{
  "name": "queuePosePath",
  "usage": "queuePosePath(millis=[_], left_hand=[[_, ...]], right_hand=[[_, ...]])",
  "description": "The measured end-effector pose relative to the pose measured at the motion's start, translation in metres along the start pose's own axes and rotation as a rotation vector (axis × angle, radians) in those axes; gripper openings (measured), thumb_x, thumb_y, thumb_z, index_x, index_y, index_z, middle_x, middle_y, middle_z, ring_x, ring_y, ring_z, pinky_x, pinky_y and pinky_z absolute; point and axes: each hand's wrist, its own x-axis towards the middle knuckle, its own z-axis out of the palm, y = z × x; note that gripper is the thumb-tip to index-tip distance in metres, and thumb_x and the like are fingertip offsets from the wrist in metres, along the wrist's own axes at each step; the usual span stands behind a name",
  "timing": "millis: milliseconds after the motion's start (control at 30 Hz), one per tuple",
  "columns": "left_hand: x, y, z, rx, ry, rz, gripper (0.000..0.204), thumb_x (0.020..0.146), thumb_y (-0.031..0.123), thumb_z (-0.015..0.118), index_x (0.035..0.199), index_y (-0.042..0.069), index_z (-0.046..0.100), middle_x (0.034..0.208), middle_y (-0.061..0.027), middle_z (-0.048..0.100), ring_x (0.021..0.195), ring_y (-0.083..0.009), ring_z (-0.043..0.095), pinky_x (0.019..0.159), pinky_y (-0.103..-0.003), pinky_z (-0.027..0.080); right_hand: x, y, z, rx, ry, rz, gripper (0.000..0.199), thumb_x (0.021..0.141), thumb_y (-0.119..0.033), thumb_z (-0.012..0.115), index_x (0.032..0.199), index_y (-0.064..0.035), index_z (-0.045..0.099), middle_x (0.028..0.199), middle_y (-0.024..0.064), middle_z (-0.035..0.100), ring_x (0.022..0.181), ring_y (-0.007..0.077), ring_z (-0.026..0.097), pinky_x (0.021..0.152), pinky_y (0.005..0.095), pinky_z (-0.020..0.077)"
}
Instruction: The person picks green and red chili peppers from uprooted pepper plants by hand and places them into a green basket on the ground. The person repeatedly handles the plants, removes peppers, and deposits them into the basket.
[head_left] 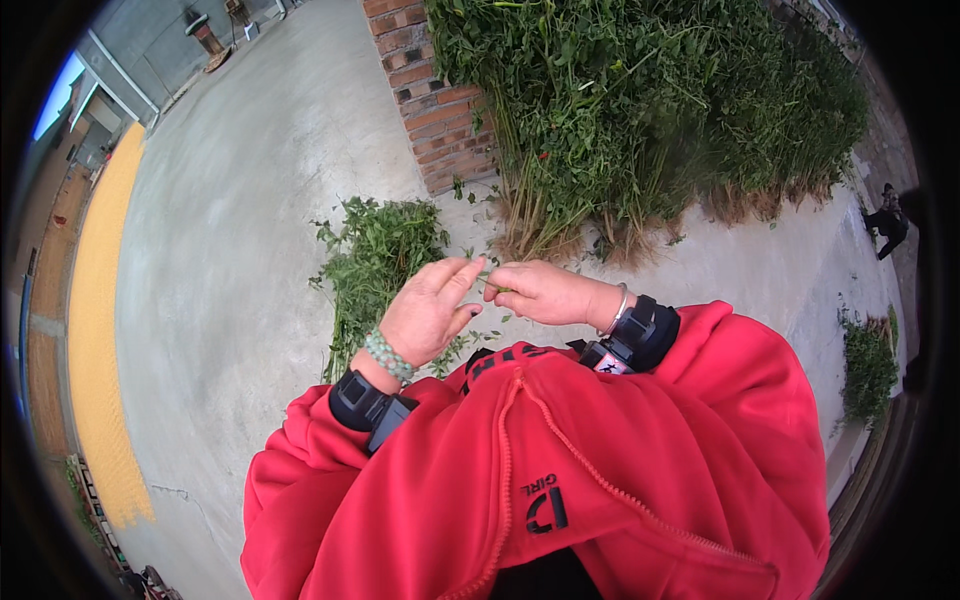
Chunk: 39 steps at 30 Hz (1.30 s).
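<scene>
**Two hands pinching a green sprig above a concrete yard**

The concrete ground (250,200) fills most of the view, pale grey and bare in its middle. A long yellow strip (95,350) of spread material lies along its left side.

A large heap of green plants (650,110) is stacked at the top right, stems pointing down toward the person. It leans against a red brick pillar (430,110) at its left edge.

The person's red jacket (560,470) occupies the lower centre, both sleeves rising toward the hands.

A smaller pile of green cuttings (375,260) lies on the concrete just beyond the left hand. Another small clump of plants (868,368) sits at the right edge, well apart from the hands.

The left hand (428,310) is raised in front of the chest, palm turned inward. Its thumb and forefinger are closed together on one end of a thin green sprig (491,280); the other fingers are loosely curled. A green bead bracelet (386,356) and a black wrist device (365,402) sit on this wrist.

The right hand (545,293) is level with the left, fingertips nearly meeting it. Its thumb and fingers are pinched on the other end of the sprig. A thin bangle (617,312) and a second black wrist device (640,335) sit on this wrist.

The sprig spans the short gap between both sets of fingertips, above the small pile of cuttings.
</scene>
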Motion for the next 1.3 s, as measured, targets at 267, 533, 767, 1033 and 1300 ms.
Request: queuePosePath(millis=[267,533,767,1033,1300], left_hand=[[0.037,-0.002,0.025,0.026,0.029,-0.069,0.02,0.082,0.017,0.057,0.068,0.005,0.049,0.062,-0.0119,0.053,0.059,-0.0321,0.054,0.053,-0.04,0.044],[0.014,-0.033,0.079,-0.429,0.089,-0.828,0.034,0.078,-0.006,0.049,0.111,0.004,0.052,0.076,0.002,0.054,0.064,-0.0053,0.049,0.058,-0.018,0.041],[0.071,0.012,0.137,-0.503,-0.101,-0.885,0.028,0.083,-0.002,0.049,0.109,0.003,0.053,0.08,0.0013,0.056,0.067,-0.0048,0.049,0.059,-0.018,0.041],[0.139,0.052,0.167,-0.391,-0.056,-0.778,0.025,0.08,-0.002,0.054,0.104,0.004,0.057,0.078,-0.0006,0.059,0.066,-0.0062,0.053,0.06,-0.02,0.044],[0.186,0.061,0.191,-0.343,-0.129,-0.687,0.022,0.079,0.002,0.058,0.101,0.003,0.058,0.076,-0.0032,0.06,0.067,-0.0102,0.057,0.061,-0.024,0.047]], right_hand=[[-0.081,0.051,-0.043,0.296,0.153,0.252,0.016,0.089,-0.016,0.045,0.089,-0.0042,0.056,0.073,0.0021,0.054,0.065,0.0131,0.05,0.062,0.0277,0.0436],[-0.323,0.231,0.003,0.585,0.83,1.01,0.028,0.079,-0.011,0.054,0.105,-0.005,0.048,0.079,0.0047,0.052,0.067,0.012,0.049,0.055,0.0253,0.0408],[-0.468,0.325,0.056,0.801,1.038,1.3,0.032,0.075,-0.005,0.055,0.106,-0.0038,0.05,0.077,0.0077,0.055,0.063,0.0154,0.057,0.049,0.0279,0.0444],[-0.491,0.368,0.002,0.369,1.041,1.126,0.048,0.08,-0.009,0.054,0.125,0.0013,0.042,0.116,0.0217,0.052,0.106,0.0306,0.053,0.089,0.0338,0.0417],[-0.341,0.119,-0.233,0.097,0.587,-0.042,0.034,0.086,-0.01,0.044,0.116,0.0052,0.049,0.11,0.0173,0.056,0.103,0.026,0.053,0.089,0.0343,0.0404]])
